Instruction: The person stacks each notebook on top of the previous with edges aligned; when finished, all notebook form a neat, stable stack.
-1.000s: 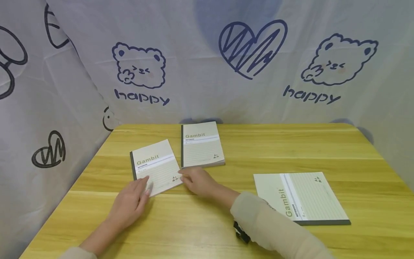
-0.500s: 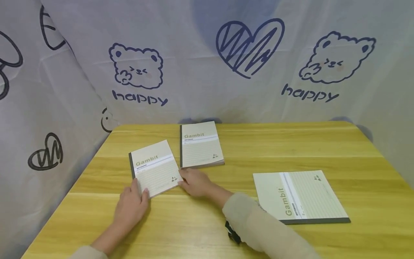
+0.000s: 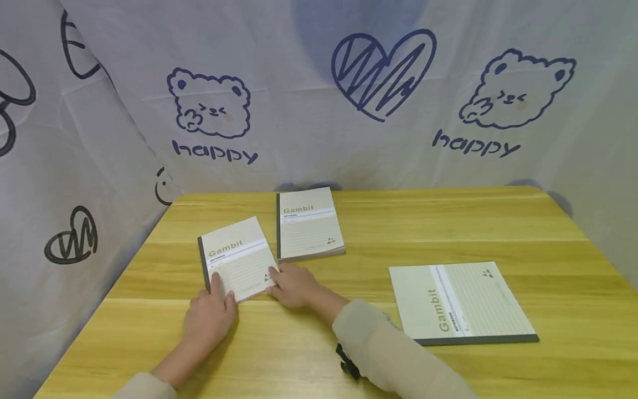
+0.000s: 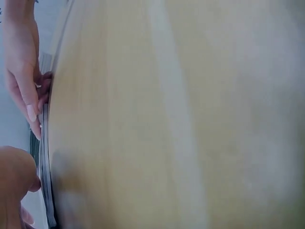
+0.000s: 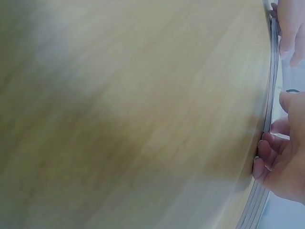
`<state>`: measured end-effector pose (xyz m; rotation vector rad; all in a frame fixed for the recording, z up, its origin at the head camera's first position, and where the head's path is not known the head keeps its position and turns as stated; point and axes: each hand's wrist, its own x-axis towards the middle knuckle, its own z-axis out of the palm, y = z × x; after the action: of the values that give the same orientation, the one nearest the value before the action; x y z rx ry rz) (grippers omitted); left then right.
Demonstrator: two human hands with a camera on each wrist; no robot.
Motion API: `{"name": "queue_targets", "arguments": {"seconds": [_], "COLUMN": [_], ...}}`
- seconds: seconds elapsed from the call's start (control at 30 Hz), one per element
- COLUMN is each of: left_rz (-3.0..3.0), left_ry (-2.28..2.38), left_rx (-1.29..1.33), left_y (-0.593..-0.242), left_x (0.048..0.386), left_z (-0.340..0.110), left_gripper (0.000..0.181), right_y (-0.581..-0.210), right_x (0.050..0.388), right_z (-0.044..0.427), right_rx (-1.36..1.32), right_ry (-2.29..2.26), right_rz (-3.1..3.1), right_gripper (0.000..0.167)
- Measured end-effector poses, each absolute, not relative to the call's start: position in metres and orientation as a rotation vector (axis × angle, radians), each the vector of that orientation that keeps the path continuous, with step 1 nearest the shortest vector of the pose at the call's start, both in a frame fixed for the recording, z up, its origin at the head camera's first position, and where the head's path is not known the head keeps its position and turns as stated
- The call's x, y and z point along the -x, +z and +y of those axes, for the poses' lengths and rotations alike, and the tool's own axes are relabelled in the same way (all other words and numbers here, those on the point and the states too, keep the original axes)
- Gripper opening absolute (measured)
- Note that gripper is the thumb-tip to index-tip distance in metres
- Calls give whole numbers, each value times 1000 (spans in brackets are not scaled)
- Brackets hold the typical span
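Observation:
A cream Gambit notebook with a dark spine lies tilted at the left of the table, and its layered edge shows in the left wrist view. At its lower left corner, my left hand holds it, index finger on the cover and thumb at the near edge. My right hand grips the lower right corner, with a fingertip on the cover and the thumb by the near edge. In the right wrist view, the fingers of the right hand are curled beside the notebook edge.
Behind the right hand lies a second Gambit notebook, nearly touching the first one. A larger Gambit notebook lies sideways at the right, near the right sleeve. A printed white cloth hangs behind the wooden table.
My left hand has shifted right and its index finger now lies on the cover. My right hand has moved slightly left onto the notebook's corner. The notebooks have hardly moved.

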<state>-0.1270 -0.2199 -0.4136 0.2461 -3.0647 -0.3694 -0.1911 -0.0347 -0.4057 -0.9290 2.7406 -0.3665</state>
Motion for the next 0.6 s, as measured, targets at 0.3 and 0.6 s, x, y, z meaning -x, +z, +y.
{"name": "queue_targets", "arguments": {"seconds": [0.3, 0.6], "left_rz": [-2962, -2652], "left_ry": [-563, -1203], "left_rx": [-285, -321], "left_y": [-408, -395], "left_x": [126, 127], "left_z": [-229, -235], "left_gripper": [52, 41], "right_y": [-408, -409], "right_x": [194, 194], "right_z": [-35, -29], "right_rx": [942, 913], "right_ry": [-370, -582], "right_rz": [2732, 2709], "right_gripper": [53, 49]}}
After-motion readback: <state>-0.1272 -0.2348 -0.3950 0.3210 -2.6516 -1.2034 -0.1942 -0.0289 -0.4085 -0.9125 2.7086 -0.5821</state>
